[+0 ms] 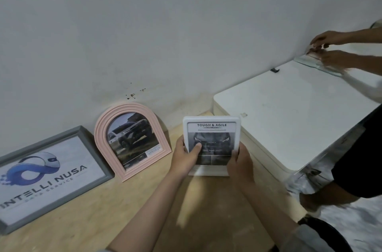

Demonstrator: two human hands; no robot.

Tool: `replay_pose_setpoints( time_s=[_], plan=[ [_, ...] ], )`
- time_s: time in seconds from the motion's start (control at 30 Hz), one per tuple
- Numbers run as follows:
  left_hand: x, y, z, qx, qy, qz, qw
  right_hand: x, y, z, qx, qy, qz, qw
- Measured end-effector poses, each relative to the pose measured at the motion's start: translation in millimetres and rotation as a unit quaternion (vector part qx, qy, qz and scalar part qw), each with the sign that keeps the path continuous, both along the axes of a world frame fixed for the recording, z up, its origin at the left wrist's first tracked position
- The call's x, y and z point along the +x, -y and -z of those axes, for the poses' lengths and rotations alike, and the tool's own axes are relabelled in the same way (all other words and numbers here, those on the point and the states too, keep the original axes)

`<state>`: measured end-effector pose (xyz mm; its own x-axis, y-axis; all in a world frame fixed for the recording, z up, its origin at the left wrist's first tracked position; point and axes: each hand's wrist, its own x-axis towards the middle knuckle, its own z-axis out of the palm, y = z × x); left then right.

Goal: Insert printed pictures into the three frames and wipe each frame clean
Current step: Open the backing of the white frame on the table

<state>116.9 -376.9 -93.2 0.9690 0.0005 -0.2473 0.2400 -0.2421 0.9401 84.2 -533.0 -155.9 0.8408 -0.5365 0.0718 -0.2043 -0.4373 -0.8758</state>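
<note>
Grey rectangular frame [49, 175] holds a logo print; pink ribbed arch frame [132, 140] holds a car print; both lean on the wall. Left hand [186, 158] and right hand [240, 164] grip the white rounded-square frame [211, 127], thumbs curled over its glossy car print, upright above the wooden tabletop [103, 220].

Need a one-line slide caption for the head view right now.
Both hands, left and right, hold the white frame upright beside the pink arched frame and grey frame.

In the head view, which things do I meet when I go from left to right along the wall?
grey frame → pink arched frame → white frame, gripped by left hand and right hand → white table → another person's hands
</note>
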Motion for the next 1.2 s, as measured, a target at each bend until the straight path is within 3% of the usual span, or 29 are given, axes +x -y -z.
replay_pose_setpoints(
  time_s=[0.13, 0.27, 0.43, 0.67, 0.73, 0.77, 0.8, 0.87, 0.93, 1.0, 1.1, 1.2],
  plan=[
    [-4.4, -8.1, -5.6, -0.037, -0.004, -0.021, 0.999, -13.7, 0.0, -12.2, -0.032, 0.085, -0.027, 0.995],
    [-15.6, -23.1, -20.9, -0.167, -0.082, -0.050, 0.981, -31.8, -7.8, -33.8, -0.047, 0.181, -0.139, 0.973],
    [-32.9, -58.8, -28.0, -0.287, -0.131, -0.101, 0.944, -49.6, -22.0, -30.2, -0.172, 0.250, -0.236, 0.923],
    [-78.5, -101.9, -28.5, -0.318, -0.192, -0.132, 0.919, -93.0, -56.8, -20.2, -0.301, 0.302, -0.320, 0.846],
    [-95.4, -122.5, -23.2, -0.318, -0.168, -0.127, 0.924, -105.3, -66.2, -15.0, -0.320, 0.256, -0.317, 0.855],
    [-103.2, -133.1, -18.4, -0.314, -0.160, -0.126, 0.927, -109.3, -69.5, -10.6, -0.302, 0.204, -0.295, 0.883],
    [-112.5, -146.6, -11.5, -0.319, -0.156, -0.130, 0.926, -113.5, -76.8, -7.7, -0.255, 0.144, -0.265, 0.919],
    [-133.4, -168.9, 3.9, -0.347, -0.164, -0.134, 0.914, -121.8, -91.0, -7.5, -0.070, 0.009, -0.204, 0.976],
    [-155.6, -187.9, 18.8, -0.381, -0.161, -0.150, 0.898, -125.9, -105.5, -3.3, 0.059, -0.107, -0.192, 0.974],
    [-175.6, -198.5, 29.8, -0.353, -0.145, -0.175, 0.908, -134.6, -117.5, -2.4, 0.032, -0.145, -0.238, 0.960],
    [-203.7, -212.7, 51.1, -0.164, -0.117, -0.236, 0.951, -158.7, -140.2, 7.4, 0.001, -0.179, -0.267, 0.947],
    [-223.1, -219.3, 70.0, -0.021, -0.083, -0.208, 0.974, -180.1, -158.2, 20.7, -0.017, -0.200, -0.246, 0.948]
  ],
)
